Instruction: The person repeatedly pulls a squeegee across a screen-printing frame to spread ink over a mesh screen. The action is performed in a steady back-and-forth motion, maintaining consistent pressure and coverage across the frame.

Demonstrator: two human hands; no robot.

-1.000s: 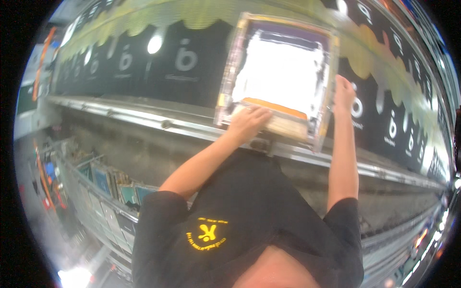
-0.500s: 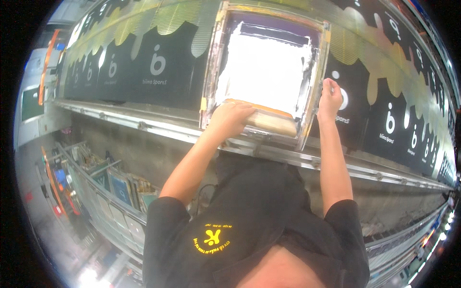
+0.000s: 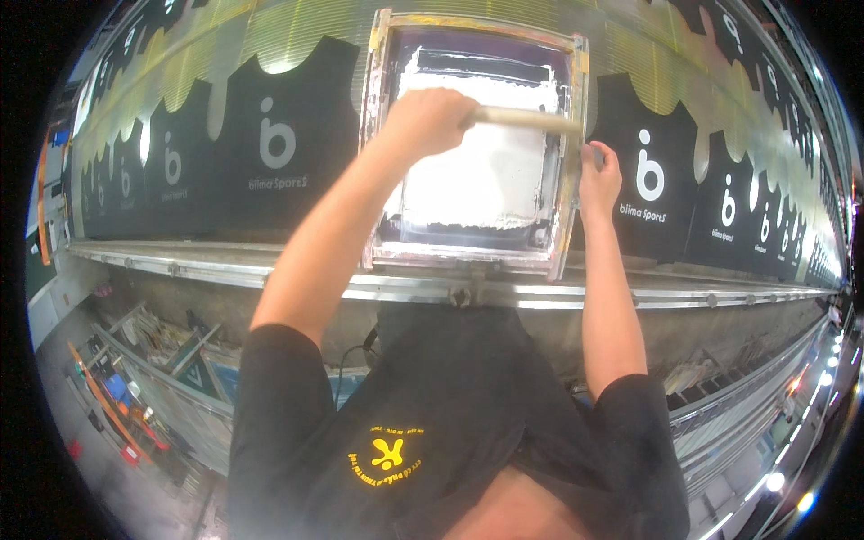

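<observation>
A screen-printing frame (image 3: pixel 468 258) lies on the long table, its mesh coated with white ink (image 3: pixel 468 184). My left hand (image 3: pixel 430 121) is closed around the left end of a squeegee (image 3: pixel 526 119), a long pale bar held crosswise over the upper part of the screen. Its blade side is hidden. Beside the frame's right edge is my right hand (image 3: pixel 600 180), thumb and fingers bent together; what they pinch, if anything, cannot be made out. Black shirt panels with white prints flank the frame, one on the left (image 3: pixel 292 135) and one on the right (image 3: pixel 650 148).
More printed black panels (image 3: pixel 175 148) continue along the table both ways. A metal rail (image 3: pixel 378 286) runs along the table's near edge, just in front of my body. Racks with stored frames (image 3: pixel 171 360) stand lower left, behind me.
My left hand has pushed the squeegee from the screen's near end toward its far end. Frame and panels sit slightly further left in view. The right hand stays by the frame's right edge.
</observation>
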